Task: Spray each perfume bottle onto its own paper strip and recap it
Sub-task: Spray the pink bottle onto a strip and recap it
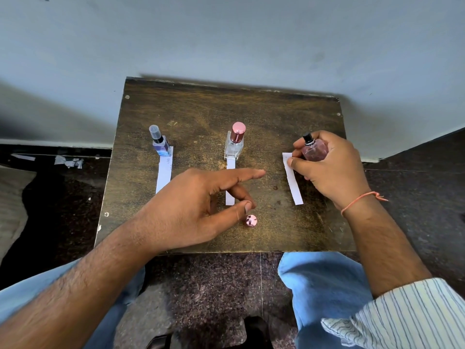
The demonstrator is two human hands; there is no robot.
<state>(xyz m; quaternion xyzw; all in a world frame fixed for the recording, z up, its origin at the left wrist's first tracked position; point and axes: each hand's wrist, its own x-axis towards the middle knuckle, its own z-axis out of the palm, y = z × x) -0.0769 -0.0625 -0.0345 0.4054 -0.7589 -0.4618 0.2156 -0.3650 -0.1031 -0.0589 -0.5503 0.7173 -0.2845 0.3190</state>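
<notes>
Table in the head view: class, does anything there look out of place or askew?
Yes. A pink cap lies loose near the front edge of the table, off its bottle, which the right hand holds. The right paper strip lies slanted, unlike the others.

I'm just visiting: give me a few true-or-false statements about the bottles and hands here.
1. The right hand holds the pink bottle. True.
2. That bottle wears its cap. False: its black sprayer is bare; the round pink cap lies on the table.
3. The middle bottle is capped. True.
4. The left hand grips the blue bottle. False: it holds nothing.
</notes>
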